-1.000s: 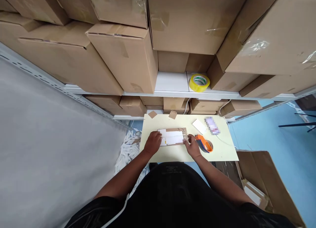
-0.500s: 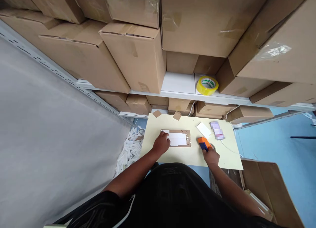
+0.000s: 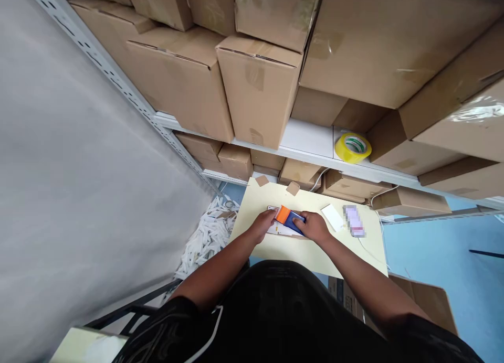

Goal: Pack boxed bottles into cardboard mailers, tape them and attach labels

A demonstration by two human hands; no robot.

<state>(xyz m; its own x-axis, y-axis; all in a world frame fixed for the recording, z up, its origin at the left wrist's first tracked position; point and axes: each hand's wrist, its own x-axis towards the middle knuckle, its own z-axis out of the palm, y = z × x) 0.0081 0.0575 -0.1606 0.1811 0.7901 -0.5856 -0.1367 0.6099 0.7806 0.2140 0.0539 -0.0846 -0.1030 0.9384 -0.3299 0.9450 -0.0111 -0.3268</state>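
On the cream table (image 3: 291,255) lies a flat piece of cardboard (image 3: 300,237) with a white sheet (image 3: 279,228) on top. My right hand (image 3: 316,226) grips an orange and blue tape dispenser (image 3: 290,219), held over the sheet with its orange end facing left. My left hand (image 3: 262,226) is at the left end of the cardboard, fingers closed on its edge and close beside the orange end. The dispenser and both hands hide much of the sheet.
A white card (image 3: 333,216) and a blurred phone (image 3: 354,221) lie to the right. Cardboard scraps (image 3: 293,188) lie along the back edge. Above, a shelf (image 3: 307,142) holds boxes (image 3: 258,90) and a yellow tape roll (image 3: 353,147). White strips (image 3: 200,237) pile up at left.
My right hand has brought the tape dispenser leftward from the table's right side onto the sheet. My left hand stays at the cardboard's left end. The view has shifted and tilted.
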